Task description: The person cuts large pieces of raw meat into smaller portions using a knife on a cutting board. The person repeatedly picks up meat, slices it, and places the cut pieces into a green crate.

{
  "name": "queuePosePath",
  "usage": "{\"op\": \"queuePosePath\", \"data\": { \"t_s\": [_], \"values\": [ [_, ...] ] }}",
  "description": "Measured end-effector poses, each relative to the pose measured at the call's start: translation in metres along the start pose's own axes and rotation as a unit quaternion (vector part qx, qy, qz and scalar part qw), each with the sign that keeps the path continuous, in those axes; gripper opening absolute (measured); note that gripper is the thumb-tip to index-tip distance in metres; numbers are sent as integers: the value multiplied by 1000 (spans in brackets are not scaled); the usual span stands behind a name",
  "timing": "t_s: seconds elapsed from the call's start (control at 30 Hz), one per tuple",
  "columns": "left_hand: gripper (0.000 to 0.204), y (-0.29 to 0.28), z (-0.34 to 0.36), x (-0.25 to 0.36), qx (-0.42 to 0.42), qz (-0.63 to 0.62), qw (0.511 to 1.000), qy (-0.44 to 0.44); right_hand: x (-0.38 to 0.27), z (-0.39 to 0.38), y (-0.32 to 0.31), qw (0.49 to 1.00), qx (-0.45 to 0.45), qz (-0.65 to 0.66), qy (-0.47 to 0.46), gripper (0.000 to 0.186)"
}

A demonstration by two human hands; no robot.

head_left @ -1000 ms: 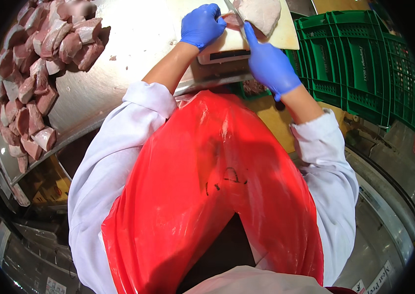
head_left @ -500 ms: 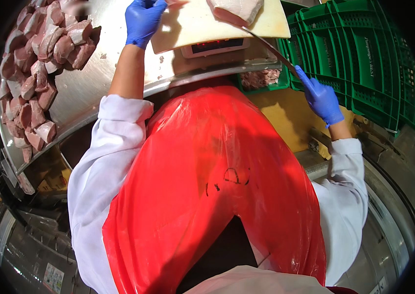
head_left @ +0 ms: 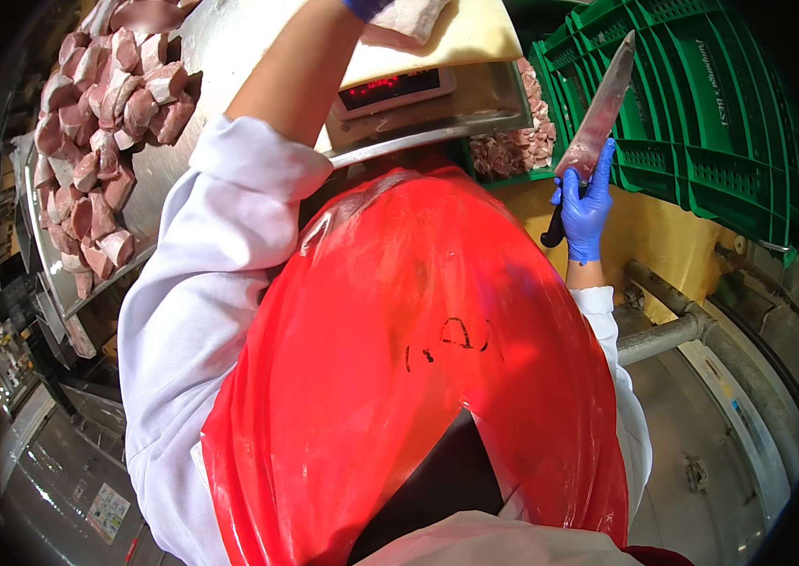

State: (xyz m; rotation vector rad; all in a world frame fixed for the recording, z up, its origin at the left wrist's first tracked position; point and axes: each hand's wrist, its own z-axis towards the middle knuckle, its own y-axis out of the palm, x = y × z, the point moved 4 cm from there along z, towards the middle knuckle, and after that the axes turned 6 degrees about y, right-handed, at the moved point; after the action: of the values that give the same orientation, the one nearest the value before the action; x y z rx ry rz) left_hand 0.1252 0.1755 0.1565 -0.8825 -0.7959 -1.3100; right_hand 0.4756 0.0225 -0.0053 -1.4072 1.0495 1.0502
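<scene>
1. Nearest, a shiny red apron [head_left: 399, 302] with dark hand-drawn marks fills the middle of the view, between rolled white sleeves [head_left: 196, 302].
2. The two hands are well apart. The right hand [head_left: 586, 209] is closed on the black handle of a knife [head_left: 602, 104]. Its broad, smeared blade points up and away, in front of the green crates.
3. The left hand [head_left: 366, 7] shows only a bit of blue glove at the upper edge; whether it grips anything, I cannot tell.
4. Just beside that glove, a large pale piece of meat [head_left: 409, 21] lies on a cream cutting board [head_left: 479, 42], partly cut off by the frame.
5. Under the board's near edge sits a scale [head_left: 390, 91] with a red-lit display, near the raised lip of the steel worktop [head_left: 173, 174].
6. On the left of that worktop, thick-cut pink meat chunks [head_left: 102, 141] are heaped in a long bank.
7. Right of the scale and lower down, a green bin [head_left: 543, 174] holds small meat trimmings [head_left: 508, 156].
8. Farther right, large green crates [head_left: 692, 113] stand above a yellow surface [head_left: 645, 241].
9. Beyond, grey pipes [head_left: 664, 338] cross above a grey floor [head_left: 668, 415].
</scene>
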Motion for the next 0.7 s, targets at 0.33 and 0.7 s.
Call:
{"op": "queuePosePath", "data": {
  "t_s": [0.33,0.7],
  "values": [
    [100,-35,-48,-61,-315,540,780,-39,12,7,-12,999,-2,37,16,86],
    [81,-197,-197,-84,235,389,890,31,-86,81,137,929,-164,-191,-270,70]
  ]
}}
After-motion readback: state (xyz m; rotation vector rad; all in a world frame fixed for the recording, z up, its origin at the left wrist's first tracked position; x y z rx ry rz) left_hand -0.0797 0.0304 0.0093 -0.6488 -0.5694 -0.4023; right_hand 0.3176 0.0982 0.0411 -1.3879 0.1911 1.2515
